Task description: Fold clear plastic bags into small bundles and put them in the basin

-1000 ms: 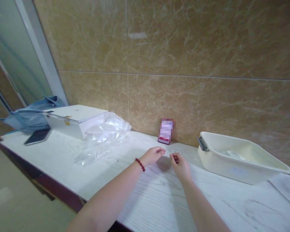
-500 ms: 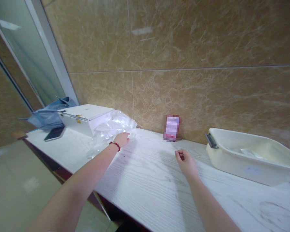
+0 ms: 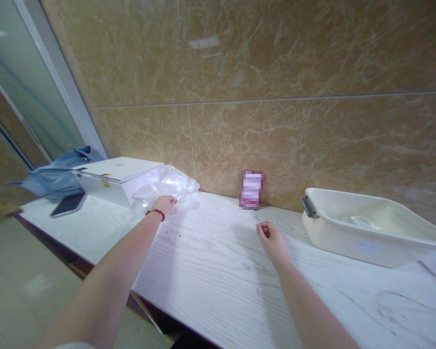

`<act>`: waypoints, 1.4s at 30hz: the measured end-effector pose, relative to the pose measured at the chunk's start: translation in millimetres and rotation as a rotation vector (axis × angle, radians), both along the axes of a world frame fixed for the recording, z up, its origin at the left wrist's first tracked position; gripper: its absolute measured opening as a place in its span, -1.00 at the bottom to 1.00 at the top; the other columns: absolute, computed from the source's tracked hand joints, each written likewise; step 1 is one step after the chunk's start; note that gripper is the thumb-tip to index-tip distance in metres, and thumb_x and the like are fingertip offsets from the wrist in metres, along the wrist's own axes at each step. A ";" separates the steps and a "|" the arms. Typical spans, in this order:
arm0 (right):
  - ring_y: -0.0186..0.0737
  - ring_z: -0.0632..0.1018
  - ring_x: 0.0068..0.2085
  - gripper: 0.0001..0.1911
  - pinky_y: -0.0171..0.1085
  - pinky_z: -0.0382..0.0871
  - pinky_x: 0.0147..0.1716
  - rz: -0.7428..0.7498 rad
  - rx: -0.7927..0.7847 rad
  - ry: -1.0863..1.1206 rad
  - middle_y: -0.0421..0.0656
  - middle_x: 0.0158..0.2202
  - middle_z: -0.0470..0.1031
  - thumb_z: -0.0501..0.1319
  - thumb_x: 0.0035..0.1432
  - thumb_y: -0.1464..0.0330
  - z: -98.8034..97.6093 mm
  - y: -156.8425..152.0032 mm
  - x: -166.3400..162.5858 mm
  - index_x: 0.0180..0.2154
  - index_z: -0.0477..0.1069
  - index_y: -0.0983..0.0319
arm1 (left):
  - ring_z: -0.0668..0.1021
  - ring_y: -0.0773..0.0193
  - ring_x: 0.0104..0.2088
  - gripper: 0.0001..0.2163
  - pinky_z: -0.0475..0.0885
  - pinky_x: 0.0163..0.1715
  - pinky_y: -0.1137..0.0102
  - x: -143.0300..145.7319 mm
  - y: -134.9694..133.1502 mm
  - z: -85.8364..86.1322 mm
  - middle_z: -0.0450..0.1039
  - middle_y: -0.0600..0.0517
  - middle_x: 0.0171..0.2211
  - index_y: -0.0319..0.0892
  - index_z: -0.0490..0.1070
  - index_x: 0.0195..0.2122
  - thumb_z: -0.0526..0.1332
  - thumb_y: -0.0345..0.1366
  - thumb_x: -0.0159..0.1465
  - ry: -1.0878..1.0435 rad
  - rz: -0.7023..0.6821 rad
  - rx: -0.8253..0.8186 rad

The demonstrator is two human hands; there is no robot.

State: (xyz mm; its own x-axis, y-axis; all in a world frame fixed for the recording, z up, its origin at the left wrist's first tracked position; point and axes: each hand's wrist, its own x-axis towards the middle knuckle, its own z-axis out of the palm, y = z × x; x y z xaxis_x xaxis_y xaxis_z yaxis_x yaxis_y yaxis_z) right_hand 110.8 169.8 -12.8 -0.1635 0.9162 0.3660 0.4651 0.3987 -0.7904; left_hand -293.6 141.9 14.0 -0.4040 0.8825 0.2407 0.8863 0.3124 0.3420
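Note:
My left hand (image 3: 164, 203), with a red bead bracelet on its wrist, reaches out to the left and rests on a crumpled clear plastic bag (image 3: 169, 188) on the white table (image 3: 218, 261). Its fingers curl into the plastic. My right hand (image 3: 271, 239) sits on the table in the middle, closed in a loose fist, with a small reddish thing pinched between thumb and fingers that I cannot name.
A white flat box (image 3: 114, 178) lies behind the bag, with a dark phone (image 3: 68, 205) and blue cloth (image 3: 56, 175) at the far left. A small red and white card (image 3: 251, 189) leans on the tiled wall. A cream plastic tub (image 3: 366, 227) stands at right.
My left hand left the spot beside my right hand and swung left to the plastic bag. My right hand stayed in place, still closed.

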 end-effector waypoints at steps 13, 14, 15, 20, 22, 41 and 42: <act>-0.37 0.33 -0.59 -0.74 -0.38 0.17 -0.58 0.101 0.092 -0.002 -0.24 -0.64 0.30 -0.02 0.02 0.20 4.1 -8.2 -7.0 -0.43 0.30 0.23 | 0.20 0.41 -0.66 -0.59 0.06 -0.65 0.48 108.1 8.9 43.3 0.10 0.14 -0.72 -0.19 0.23 -0.65 -0.04 0.06 0.06 -0.339 -0.178 0.311; -0.38 0.33 -0.59 -0.75 -0.38 0.18 -0.57 0.108 0.096 0.006 -0.25 -0.63 0.30 -0.02 0.03 0.20 4.3 -8.6 -7.2 -0.41 0.30 0.23 | 0.20 0.41 -0.65 -0.60 0.08 -0.64 0.48 126.8 12.5 42.9 0.11 0.15 -0.71 -0.20 0.24 -0.63 -0.01 0.07 0.04 -0.537 -0.213 0.367; -0.38 0.34 -0.58 -0.75 -0.38 0.20 -0.56 0.107 0.097 0.023 -0.25 -0.62 0.31 -0.01 0.02 0.21 4.3 -8.5 -7.4 -0.38 0.30 0.23 | 0.22 0.42 -0.64 -0.61 0.10 -0.62 0.49 145.9 15.6 41.9 0.14 0.15 -0.68 -0.21 0.25 -0.59 0.02 0.07 0.02 -0.729 -0.266 0.407; -0.38 0.39 -0.47 -0.65 -0.38 0.31 -0.51 0.099 0.166 0.156 -0.19 -0.41 0.37 0.06 -0.01 0.30 0.5 -4.0 -6.5 -0.13 0.17 0.23 | 0.21 0.47 -0.65 -0.63 0.11 -0.63 0.51 222.3 18.2 28.7 0.13 0.17 -0.66 -0.23 0.25 -0.55 0.15 0.03 -0.07 -1.235 -0.410 0.325; -0.38 0.38 -0.43 -0.56 -0.37 0.33 -0.48 0.084 0.232 0.155 -0.16 -0.32 0.36 0.09 -0.04 0.34 -0.1 -2.6 -4.9 -0.06 0.12 0.19 | 0.23 0.47 -0.65 -0.64 0.11 -0.65 0.52 236.0 15.1 20.3 0.15 0.17 -0.65 -0.23 0.26 -0.52 0.15 0.02 -0.06 -1.301 -0.440 0.274; -0.27 0.33 -0.26 -0.88 -0.26 0.23 -0.24 0.235 0.445 -0.079 -0.13 -0.36 0.34 -0.01 0.08 0.40 20.7 -18.7 0.6 -0.37 0.29 0.23 | 0.31 0.44 -0.67 -0.72 0.12 -0.67 0.51 259.6 -10.0 9.5 0.24 0.16 -0.67 -0.21 0.25 -0.53 0.23 -0.10 -0.10 -1.434 -0.407 -0.050; -0.28 0.33 -0.25 -0.89 -0.26 0.23 -0.24 0.255 0.438 -0.074 -0.12 -0.34 0.34 0.00 0.08 0.39 21.8 -20.1 0.9 -0.36 0.27 0.23 | 0.31 0.45 -0.68 -0.73 0.11 -0.69 0.51 259.0 -10.0 9.8 0.23 0.17 -0.68 -0.21 0.25 -0.53 0.23 -0.12 -0.10 -1.450 -0.382 -0.036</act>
State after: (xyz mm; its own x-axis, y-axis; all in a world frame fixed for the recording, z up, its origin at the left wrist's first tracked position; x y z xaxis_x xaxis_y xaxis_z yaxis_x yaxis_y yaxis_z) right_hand 111.6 149.7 9.0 -0.4020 0.6069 0.6857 0.3584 0.7934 -0.4921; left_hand -34.6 131.9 23.7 -0.0159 0.9836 -0.1796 -0.1786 0.1740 0.9684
